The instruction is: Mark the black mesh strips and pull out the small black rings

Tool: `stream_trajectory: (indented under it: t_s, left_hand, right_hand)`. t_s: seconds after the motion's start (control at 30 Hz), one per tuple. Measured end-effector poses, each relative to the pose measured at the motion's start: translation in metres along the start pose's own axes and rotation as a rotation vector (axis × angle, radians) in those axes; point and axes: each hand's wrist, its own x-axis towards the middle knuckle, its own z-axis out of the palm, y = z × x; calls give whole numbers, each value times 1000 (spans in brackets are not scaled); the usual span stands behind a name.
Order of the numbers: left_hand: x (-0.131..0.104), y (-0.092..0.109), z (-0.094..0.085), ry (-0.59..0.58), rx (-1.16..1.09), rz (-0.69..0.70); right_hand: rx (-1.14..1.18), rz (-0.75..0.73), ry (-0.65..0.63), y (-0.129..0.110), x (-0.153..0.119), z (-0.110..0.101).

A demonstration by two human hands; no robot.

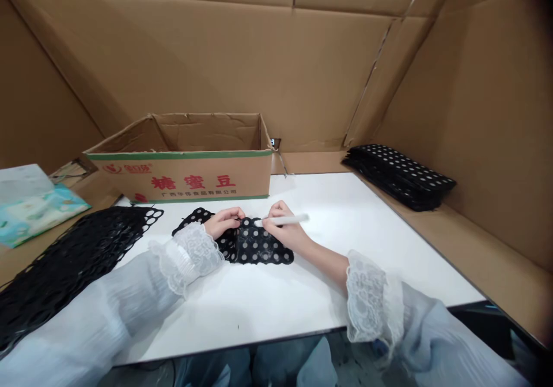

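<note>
A black sheet with rows of pale round dots (261, 246) lies on the white tabletop in front of me, its scalloped edge towards my hands. My left hand (224, 222) is closed on the sheet's upper edge, fingers bent over it. In my right hand (285, 226) I grip a white pen-like stick (294, 219), its tip down at the same edge and its back end pointing right. The two hands are a short way apart. Whether the dots are holes or discs I cannot tell.
An open cardboard box (190, 174) with red characters stands behind my left hand. Black perforated sheets (73, 260) lie at the left, near a tissue pack (38, 203). A stack of dotted black sheets (401, 174) sits at the right. Cardboard walls (216, 59) enclose the white table (367, 231).
</note>
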Motion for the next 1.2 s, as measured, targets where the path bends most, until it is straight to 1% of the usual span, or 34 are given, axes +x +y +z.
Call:
stream_trajectory:
  t_s: [0.1,0.23,0.3,0.33,0.4,0.5,0.57,0.63,0.7,0.83,0.9,1.1,1.2]
  left_hand:
    - [-1,2,0,-24,8,-2]
    - [-3,3,2,-17,37,13]
    - [-3,3,2,-28,88,37]
    - [-3,2,2,-48,121,55]
    - [-3,2,0,-125,168,87]
    - [-2,1,-4,-249,136,95]
    - [-1,1,-6,-286,111,91]
    - [-1,2,-6,-275,113,92]
    - [0,2,-4,-224,131,93]
    - [0,1,5,-47,216,54]
    - [-1,0,8,14,274,42]
    - [-3,0,10,43,406,60]
    - [-4,2,11,10,396,50]
  right_hand:
    - [-50,-15,-108,0,-1,1]
    - [-12,65,-105,-2,0,-1]
    - [23,84,-100,-4,1,-3]
    - [33,74,-103,-5,1,-3]
    - [34,42,-112,-5,1,-4]
    - [-3,14,-143,-2,2,-3]
    - [-45,-2,-173,2,4,-4]
    - [-92,-30,-199,6,6,-5]
    - [-135,-59,-216,9,9,-8]
    - [-168,-102,-252,11,10,-13]
    - [-159,-118,-257,10,10,-13]
    - [-174,-67,-263,3,6,-11]
    - [-167,-34,-254,2,5,-10]
